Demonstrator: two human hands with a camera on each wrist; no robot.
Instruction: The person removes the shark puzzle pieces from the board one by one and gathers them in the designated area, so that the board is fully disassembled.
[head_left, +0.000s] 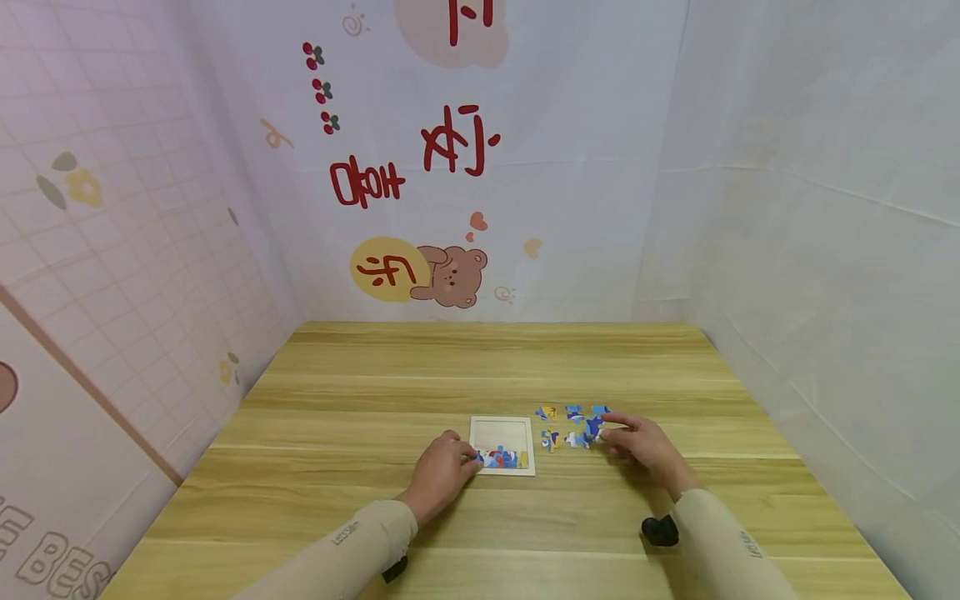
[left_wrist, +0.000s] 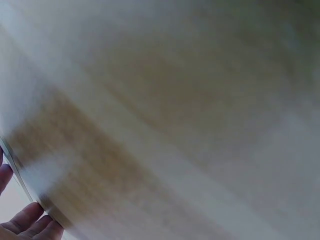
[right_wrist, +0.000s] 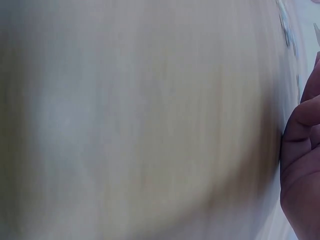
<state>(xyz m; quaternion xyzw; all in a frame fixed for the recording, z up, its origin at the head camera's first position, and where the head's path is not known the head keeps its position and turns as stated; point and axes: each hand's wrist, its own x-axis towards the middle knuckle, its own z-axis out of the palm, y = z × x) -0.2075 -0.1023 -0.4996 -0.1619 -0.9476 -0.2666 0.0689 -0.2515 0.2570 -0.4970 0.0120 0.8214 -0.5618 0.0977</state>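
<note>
A square white puzzle frame [head_left: 533, 450] lies on the table, its lower part filled with colourful jigsaw pieces [head_left: 501, 458]. At its left edge, near the lower corner, my left hand [head_left: 442, 471] holds the frame with thumb and bent fingers. In the left wrist view, fingertips [left_wrist: 31, 212] rest along a thin pale edge. Right of the frame, my right hand [head_left: 647, 448] pinches a dark blue jigsaw piece [head_left: 593, 428] between thumb and forefinger. The right wrist view catches only bent fingers [right_wrist: 302, 125] at its right edge.
Several loose pieces lie in two rows between frame and right hand, among them a yellow piece [head_left: 547, 412], a blue piece [head_left: 574, 412] and a white-and-blue piece [head_left: 576, 439]. Wood-grain table [head_left: 375, 375] surrounds them. A printed cloth wall [head_left: 585, 275] rises behind.
</note>
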